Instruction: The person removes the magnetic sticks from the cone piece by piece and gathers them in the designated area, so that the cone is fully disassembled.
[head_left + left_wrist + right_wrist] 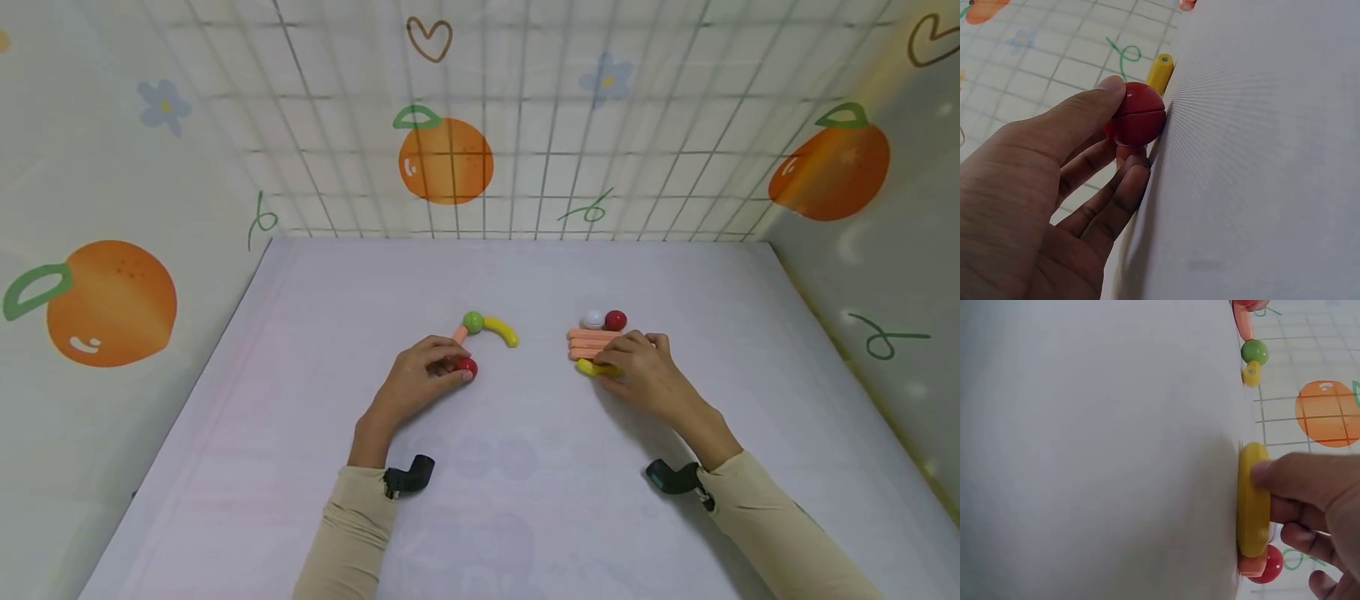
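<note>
My left hand (pixel 416 379) pinches a red ball (pixel 1141 115) with a seam round it, low on the table, between thumb and fingers. Beyond those fingers, a salmon-pink stick (pixel 460 335) meets a green ball (pixel 473 322), and a curved yellow piece (pixel 501 330) extends right from that ball. Over on the right, my right hand (pixel 648 375) grips another curved yellow piece (pixel 1252 512) along the near side of several salmon-pink sticks (pixel 588 343) laid in parallel. Behind the sticks sit a white ball (pixel 593 320) and a second red ball (pixel 616 320). My right fingers partly cover the sticks.
Both groups of pieces lie on a pale, cloth-covered table (pixel 495 467). A white wire grid (pixel 525 167) stands along its back edge, and sheets printed with oranges hang at the sides. Black wrist cameras (pixel 411 475) sit on both wrists.
</note>
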`<move>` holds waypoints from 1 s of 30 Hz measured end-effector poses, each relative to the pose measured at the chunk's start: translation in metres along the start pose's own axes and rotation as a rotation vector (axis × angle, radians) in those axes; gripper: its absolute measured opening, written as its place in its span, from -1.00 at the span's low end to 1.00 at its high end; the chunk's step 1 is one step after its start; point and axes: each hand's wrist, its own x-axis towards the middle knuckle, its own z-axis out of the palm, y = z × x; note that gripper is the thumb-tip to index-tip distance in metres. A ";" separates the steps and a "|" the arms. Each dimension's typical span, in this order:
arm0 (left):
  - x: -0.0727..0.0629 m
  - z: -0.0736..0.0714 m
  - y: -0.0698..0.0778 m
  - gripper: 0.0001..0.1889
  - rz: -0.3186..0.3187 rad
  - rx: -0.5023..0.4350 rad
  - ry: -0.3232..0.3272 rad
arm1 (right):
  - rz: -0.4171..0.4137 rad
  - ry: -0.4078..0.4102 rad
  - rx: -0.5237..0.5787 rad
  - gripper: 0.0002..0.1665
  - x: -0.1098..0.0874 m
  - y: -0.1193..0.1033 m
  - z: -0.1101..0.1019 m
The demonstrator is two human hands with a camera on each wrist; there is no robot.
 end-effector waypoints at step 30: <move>0.006 0.019 -0.003 -0.67 0.223 0.230 0.101 | -0.021 -0.037 0.244 -0.71 0.063 -0.088 0.021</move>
